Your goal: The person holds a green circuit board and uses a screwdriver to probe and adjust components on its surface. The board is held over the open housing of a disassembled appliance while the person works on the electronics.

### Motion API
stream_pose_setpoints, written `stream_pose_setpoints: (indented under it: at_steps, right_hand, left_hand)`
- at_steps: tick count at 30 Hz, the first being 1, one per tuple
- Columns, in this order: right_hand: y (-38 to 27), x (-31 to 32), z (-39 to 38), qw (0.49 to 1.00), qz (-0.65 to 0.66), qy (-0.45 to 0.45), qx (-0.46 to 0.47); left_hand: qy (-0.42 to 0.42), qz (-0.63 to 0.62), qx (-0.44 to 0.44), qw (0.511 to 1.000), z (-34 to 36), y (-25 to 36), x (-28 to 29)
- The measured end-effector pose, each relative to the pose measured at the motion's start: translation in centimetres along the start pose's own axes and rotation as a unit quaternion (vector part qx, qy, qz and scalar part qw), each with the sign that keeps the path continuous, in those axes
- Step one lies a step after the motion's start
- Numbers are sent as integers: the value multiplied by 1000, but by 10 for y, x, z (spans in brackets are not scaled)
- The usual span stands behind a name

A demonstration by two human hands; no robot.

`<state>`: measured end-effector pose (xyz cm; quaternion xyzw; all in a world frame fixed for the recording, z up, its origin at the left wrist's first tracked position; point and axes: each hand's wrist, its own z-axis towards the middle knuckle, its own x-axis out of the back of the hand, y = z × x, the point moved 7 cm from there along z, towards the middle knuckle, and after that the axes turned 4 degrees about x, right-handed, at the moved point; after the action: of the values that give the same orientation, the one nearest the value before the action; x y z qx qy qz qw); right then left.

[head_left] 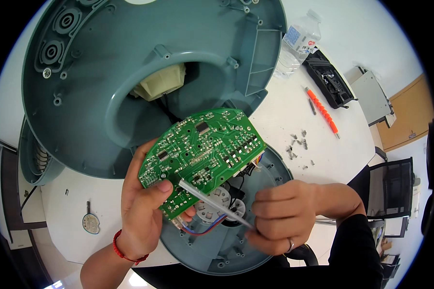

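Note:
My left hand point(147, 207) grips a green circuit board point(197, 149) by its lower left edge, thumb on top. Small chips and solder points cover the board's upper face. In my closed right hand point(284, 216) is a slim silver-grey tool point(212, 202), whose kind I cannot make out. Its broader far end lies over the board near my left thumb; whether it touches cannot be told. Below the board sits a round grey-green housing point(226, 262) with a white wheel-like part point(210, 207), and red and blue wires point(202, 233) run beside it.
A large grey-green shell point(87, 120) fills the far left. Loose screws point(299, 142), an orange flexible shaft point(323, 113), a black tool case point(328, 79) and a plastic bottle point(301, 41) are on the white table at right. A small round tag-like piece point(90, 222) lies at left.

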<state>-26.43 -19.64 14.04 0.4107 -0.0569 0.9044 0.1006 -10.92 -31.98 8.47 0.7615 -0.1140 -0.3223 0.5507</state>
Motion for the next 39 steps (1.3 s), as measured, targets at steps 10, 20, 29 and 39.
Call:
stream_pose_setpoints:
  at_steps: [10, 20, 29, 39]
  right_hand:
    - [0, 0, -3, 999, -39, 10, -31]
    - [0, 3, -4, 996, -85, 7, -17]
    - [5, 10, -6, 989, -136, 37, -37]
    - [3, 13, -7, 986, -155, 46, -33]
  left_hand:
    - [6, 8, 12, 1000, 0, -1, -1]
    - [-6, -56, 37, 998, -2, -5, 3]
    - [11, -30, 35, 999, 0, -2, 1]
    - [7, -57, 46, 997, 1, -3, 1]
